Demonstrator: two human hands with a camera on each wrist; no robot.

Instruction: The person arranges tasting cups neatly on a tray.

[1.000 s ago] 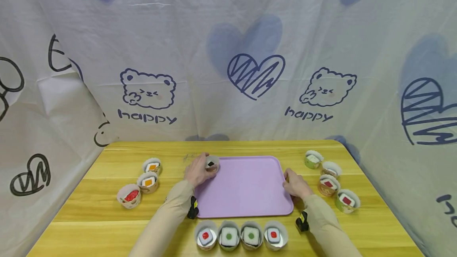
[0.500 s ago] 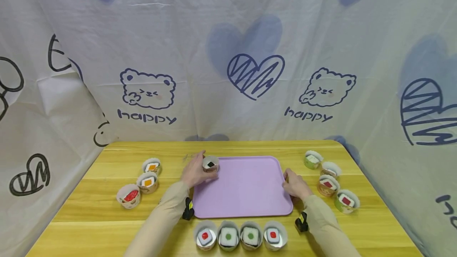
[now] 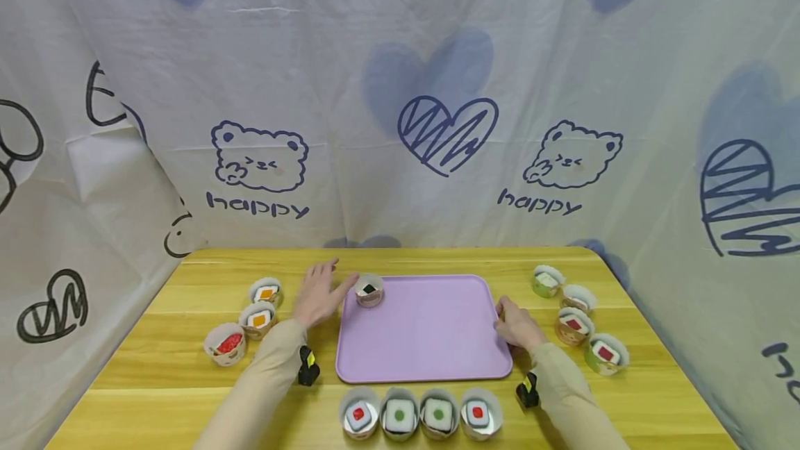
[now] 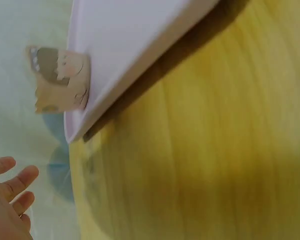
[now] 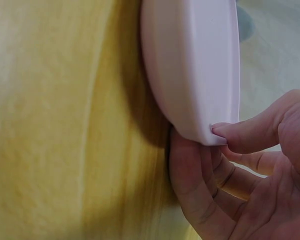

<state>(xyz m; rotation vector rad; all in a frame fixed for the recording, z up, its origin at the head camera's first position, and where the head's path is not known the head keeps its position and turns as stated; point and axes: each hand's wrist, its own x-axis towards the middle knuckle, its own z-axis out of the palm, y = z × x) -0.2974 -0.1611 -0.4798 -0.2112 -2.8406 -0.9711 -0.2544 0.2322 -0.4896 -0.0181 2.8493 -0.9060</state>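
We saw the left hand [image 3: 317, 295] just off the far-left corner of the tray [image 3: 425, 332], over the counter [image 3: 150, 394], fingers [image 4: 21, 180] spread and loose, holding nothing. Nearest to it we had the dark-centred cup [image 3: 369, 301], upright inside that corner of the tray; in the left wrist view we saw a gap between hand and cup, and a face printed on the cup's side. The right hand [image 3: 520, 325] we logged as pinching the tray's right edge, thumb [image 5: 240, 136] on top of the rim, the other fingers curled below and outside it. Left of the left arm we counted two orange-topped cups [image 3: 259, 319], one behind the other, with a red-filled cup [image 3: 226, 344] nearer the person. Right of the right hand we noted four more: a green cup [image 3: 547, 285] farthest back, a pale cup [image 3: 579, 297] whose contents we couldn't make out, then two cups with dark-red squares [image 3: 605, 354]. In front of the tray we found a row of four: two green-dotted cups [image 3: 400, 414] between two red-dotted cups [image 3: 480, 413]. Behind it all we marked a sheet [image 3: 356, 214] printed with hearts and bears.
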